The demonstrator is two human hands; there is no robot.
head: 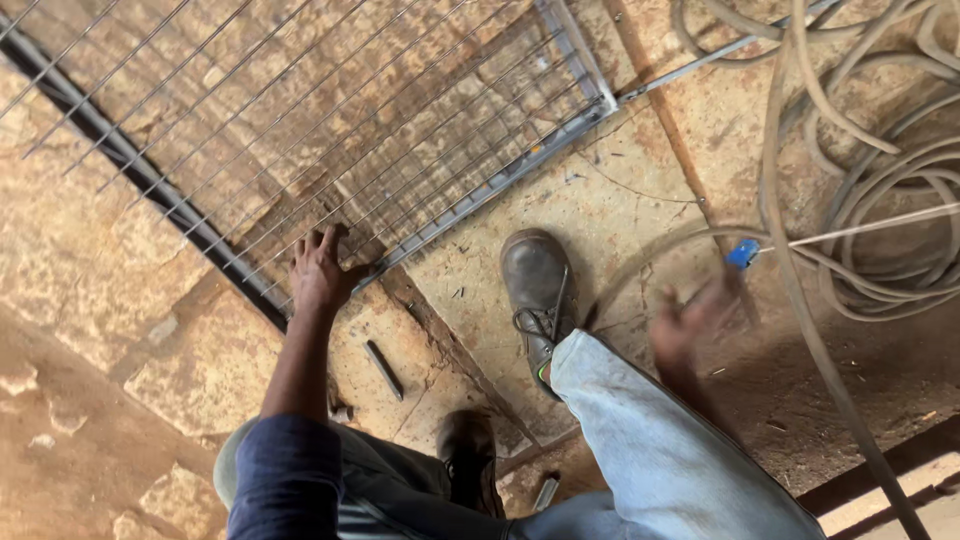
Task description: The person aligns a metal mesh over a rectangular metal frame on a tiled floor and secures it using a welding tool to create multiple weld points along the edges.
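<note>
The stone floor (90, 250) is rough and dusty, with coiled hoses (880, 200) off to the right. The left hand (320, 272) presses on the near corner of the wire mesh panel (330, 130), fingers (308, 245) spread flat on the wires; the panel stretches up and away from them. The right hand (690, 325) is blurred, well apart from the panel, beside a thin rod with a blue tip (742, 253); I cannot tell its grip.

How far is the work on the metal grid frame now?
Done: the wire grid sits inside its metal frame on the stone floor. In hand: the left hand presses the frame's near corner; the right hand, blurred, is beside a blue-handled rod. Left: I cannot tell which joints remain unfinished.
</note>
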